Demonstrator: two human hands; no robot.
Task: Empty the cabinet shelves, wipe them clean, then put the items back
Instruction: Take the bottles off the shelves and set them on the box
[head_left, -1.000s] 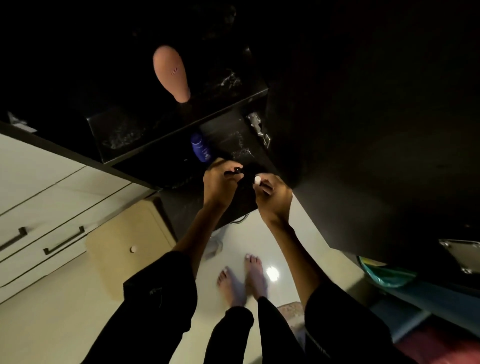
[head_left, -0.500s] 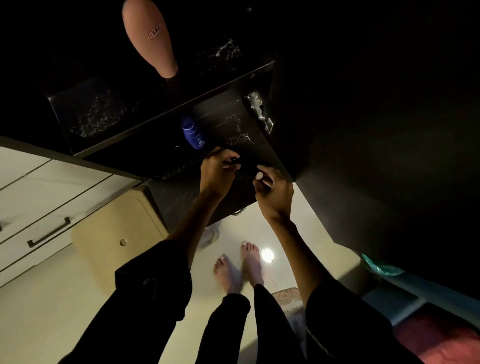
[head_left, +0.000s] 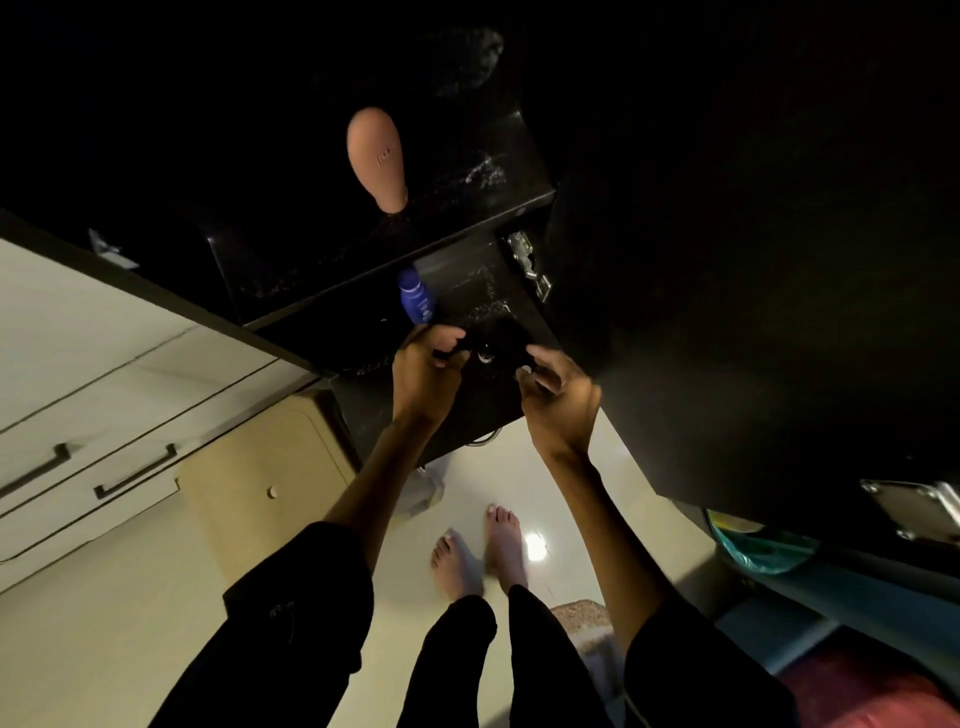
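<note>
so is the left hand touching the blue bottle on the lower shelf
Cannot tell: in the head view the left hand overlaps the blue bottle base, too dark to show contact.

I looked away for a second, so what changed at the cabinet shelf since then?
Little changed. The left hand and right hand still hold small dark items at the lower shelf, now slightly farther apart. The blue bottle and pink bottle stayed put.

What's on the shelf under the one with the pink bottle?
On the lower shelf stands a blue bottle. In front of it the left hand and right hand each hold small dark items. The shelf's back is too dark to make out.
</note>
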